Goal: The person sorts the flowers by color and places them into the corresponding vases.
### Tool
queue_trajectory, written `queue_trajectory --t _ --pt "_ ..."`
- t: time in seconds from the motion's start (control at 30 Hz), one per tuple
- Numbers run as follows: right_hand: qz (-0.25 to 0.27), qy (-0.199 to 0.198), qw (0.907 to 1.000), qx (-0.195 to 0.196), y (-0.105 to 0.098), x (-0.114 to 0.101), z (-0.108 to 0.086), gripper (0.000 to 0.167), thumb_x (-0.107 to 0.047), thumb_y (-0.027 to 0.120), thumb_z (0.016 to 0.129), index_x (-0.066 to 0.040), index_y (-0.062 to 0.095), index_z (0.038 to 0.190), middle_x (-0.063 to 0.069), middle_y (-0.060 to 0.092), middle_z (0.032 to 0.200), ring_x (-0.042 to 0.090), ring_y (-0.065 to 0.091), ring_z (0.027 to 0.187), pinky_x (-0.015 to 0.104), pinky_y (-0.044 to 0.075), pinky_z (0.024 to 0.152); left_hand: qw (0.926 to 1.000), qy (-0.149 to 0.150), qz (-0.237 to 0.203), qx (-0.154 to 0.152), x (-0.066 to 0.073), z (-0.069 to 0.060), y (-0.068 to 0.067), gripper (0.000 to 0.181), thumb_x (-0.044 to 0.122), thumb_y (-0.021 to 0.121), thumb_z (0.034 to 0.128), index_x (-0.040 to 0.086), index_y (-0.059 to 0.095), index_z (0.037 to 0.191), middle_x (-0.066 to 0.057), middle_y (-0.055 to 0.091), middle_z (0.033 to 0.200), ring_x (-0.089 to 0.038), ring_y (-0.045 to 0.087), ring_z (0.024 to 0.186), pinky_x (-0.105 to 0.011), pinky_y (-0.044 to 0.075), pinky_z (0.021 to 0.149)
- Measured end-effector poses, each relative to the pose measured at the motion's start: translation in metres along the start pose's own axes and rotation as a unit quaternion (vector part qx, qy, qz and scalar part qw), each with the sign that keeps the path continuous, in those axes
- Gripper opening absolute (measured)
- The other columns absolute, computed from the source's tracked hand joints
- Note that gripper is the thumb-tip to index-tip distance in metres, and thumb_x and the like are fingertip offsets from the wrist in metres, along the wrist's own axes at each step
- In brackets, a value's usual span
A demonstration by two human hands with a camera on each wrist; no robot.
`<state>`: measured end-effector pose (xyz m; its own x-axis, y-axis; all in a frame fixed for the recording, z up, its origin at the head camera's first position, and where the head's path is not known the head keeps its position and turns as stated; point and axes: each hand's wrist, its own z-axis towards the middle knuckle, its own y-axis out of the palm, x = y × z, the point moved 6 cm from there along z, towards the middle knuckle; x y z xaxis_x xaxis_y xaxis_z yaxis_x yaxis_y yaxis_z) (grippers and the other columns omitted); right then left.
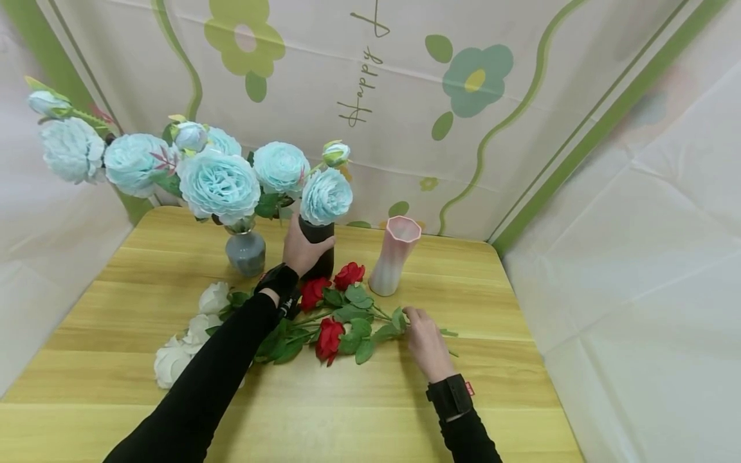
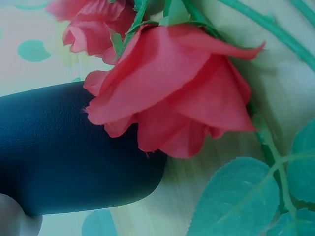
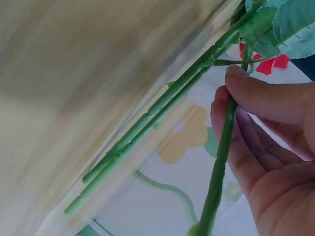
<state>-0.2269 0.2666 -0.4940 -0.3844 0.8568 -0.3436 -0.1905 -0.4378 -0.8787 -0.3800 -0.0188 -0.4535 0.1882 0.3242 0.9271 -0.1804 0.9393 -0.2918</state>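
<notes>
Black vase is gripped by left hand, stood upright on wooden table. Green stem is pinched between thumb and forefinger of right hand; two more stems are seen near it. Red roses are laid in front of black vase, pink-and-white vase is set to its right.

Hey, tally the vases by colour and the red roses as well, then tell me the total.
Grey vase: 1
Black vase: 1
Pink-and-white vase: 1
Red roses: 3
Total: 6
</notes>
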Motion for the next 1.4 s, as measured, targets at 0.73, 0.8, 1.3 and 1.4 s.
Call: queue_trajectory --t 0.73,0.8,1.3,1.4 --pt "-0.107 -0.078 0.9822 0.134 -0.033 -0.014 0.000 0.031 0.025 0.066 0.072 -0.001 0.074 0.088 0.011 0.070 0.079 0.024 0.065 0.063 0.025 0.045 0.043 1.0000 0.000 -0.004 0.000 -0.001 -0.002 0.000 0.090 0.029 0.079 0.0829 0.005 0.025 0.151 -0.018 0.040 0.144 -0.035 0.041 0.130 -0.049 0.033 0.106" --pt "-0.115 -0.096 0.9762 0.157 -0.039 -0.017 -0.001 0.036 0.027 0.063 0.068 -0.001 0.075 0.087 0.012 0.070 0.079 0.025 0.066 0.063 0.026 0.047 0.043 1.0000 -0.002 -0.005 -0.001 -0.001 -0.002 0.000 0.091 0.030 0.079 0.0829 0.005 0.025 0.151 -0.018 0.040 0.145 -0.035 0.040 0.131 -0.049 0.032 0.107" --pt "-0.054 -0.146 0.9214 0.356 -0.083 -0.023 -0.006 0.037 0.018 0.067 0.083 0.008 0.065 0.118 0.021 0.066 0.091 0.032 0.067 0.075 0.040 0.057 0.061 1.0000 0.006 -0.002 -0.001 -0.002 -0.001 0.003 0.092 0.028 0.080 0.0833 0.006 0.023 0.153 -0.017 0.038 0.147 -0.034 0.039 0.133 -0.049 0.031 0.108" --pt "0.012 -0.133 0.9203 0.368 -0.088 -0.023 -0.004 0.040 0.020 0.068 0.081 0.010 0.064 0.120 0.022 0.064 0.093 0.032 0.066 0.077 0.036 0.056 0.064 1.0000 0.003 -0.002 0.002 -0.002 -0.002 0.002 0.091 0.028 0.080 0.0835 0.006 0.025 0.152 -0.017 0.039 0.145 -0.034 0.040 0.132 -0.048 0.032 0.107"
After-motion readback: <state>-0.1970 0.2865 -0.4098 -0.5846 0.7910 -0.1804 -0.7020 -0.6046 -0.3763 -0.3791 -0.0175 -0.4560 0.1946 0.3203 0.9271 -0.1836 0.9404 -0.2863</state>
